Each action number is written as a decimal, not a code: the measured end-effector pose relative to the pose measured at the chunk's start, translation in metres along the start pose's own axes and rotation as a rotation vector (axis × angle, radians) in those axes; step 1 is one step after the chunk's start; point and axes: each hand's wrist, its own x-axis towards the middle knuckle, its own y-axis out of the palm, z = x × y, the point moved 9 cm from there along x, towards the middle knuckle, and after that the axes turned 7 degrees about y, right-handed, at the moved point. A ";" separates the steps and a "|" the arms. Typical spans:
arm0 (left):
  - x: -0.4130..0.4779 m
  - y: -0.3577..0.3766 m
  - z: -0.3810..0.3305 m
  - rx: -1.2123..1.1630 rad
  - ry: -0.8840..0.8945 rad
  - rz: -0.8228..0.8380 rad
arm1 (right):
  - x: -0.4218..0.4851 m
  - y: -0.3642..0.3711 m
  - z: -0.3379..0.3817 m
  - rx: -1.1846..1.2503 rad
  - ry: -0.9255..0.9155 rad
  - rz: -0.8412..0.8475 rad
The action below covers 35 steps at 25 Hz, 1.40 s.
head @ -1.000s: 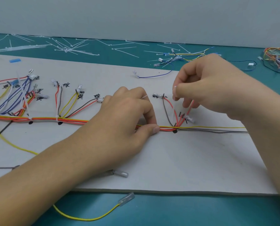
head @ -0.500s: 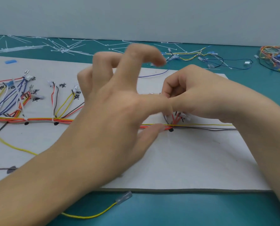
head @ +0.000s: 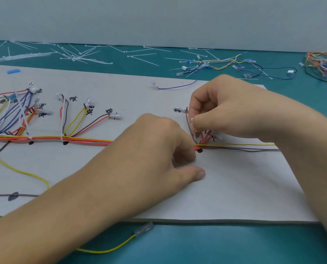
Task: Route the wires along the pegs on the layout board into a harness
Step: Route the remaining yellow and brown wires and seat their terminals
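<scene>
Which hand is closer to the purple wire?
Right. The right hand is just beside the purple wire; the left hand is farther off, toward the front of the board.

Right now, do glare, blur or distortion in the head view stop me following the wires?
Head view: even light, no glare on the board; a soft shadow under the left hand; board edges look nearly straight; the wire pile at far right is smeared.

A moment ago the left hand (head: pixel 159 149) was up in the air with its fingers spread wide. Now it has come back down onto the board (head: pixel 235 187). Its fingers are curled up beside the wires (head: pixel 94 142), close to the black peg (head: pixel 200 150).
</scene>
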 end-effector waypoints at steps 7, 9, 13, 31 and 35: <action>-0.006 -0.002 -0.007 0.192 -0.020 0.040 | -0.002 0.002 0.000 -0.012 0.007 0.032; -0.006 0.001 -0.012 0.236 -0.008 0.055 | -0.002 0.001 0.000 -0.020 0.006 0.031; -0.005 -0.007 -0.014 0.179 0.036 -0.006 | -0.004 -0.001 0.002 -0.042 -0.009 0.055; 0.008 0.004 0.015 -0.769 -0.127 -0.107 | -0.011 0.006 0.005 -0.037 -0.100 0.252; 0.004 0.003 0.017 -0.871 -0.183 -0.085 | -0.010 0.005 0.002 -0.017 -0.114 0.271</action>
